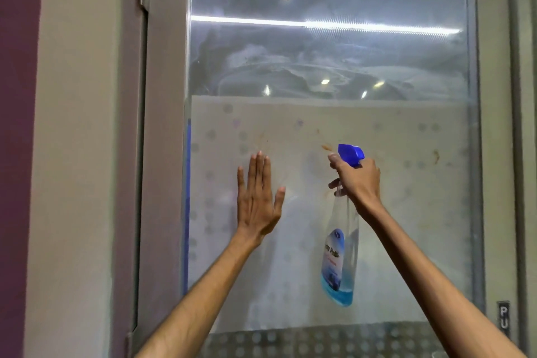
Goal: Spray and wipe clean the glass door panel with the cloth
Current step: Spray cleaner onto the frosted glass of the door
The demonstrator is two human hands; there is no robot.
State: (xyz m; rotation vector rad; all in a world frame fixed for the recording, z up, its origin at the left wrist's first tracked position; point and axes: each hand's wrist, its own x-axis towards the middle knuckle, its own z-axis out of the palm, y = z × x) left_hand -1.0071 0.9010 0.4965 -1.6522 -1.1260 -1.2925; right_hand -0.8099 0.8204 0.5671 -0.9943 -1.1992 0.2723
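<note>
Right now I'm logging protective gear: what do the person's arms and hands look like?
No sleeves, gloves, watch or bands show: the left hand and right hand are bare, and both forearms are uncovered down to the picture's bottom edge. No rings visible.

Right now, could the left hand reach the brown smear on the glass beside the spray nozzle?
Probably yes. The left hand is open and holds nothing, and bare glass lies between it and the brown smear. Only the right hand, gripping the spray bottle, crowds that spot.

Two bare, lean forearms (203, 285) lead to a left hand (257, 200) and right hand (360, 180) with long, slim fingers (259, 167).
</note>
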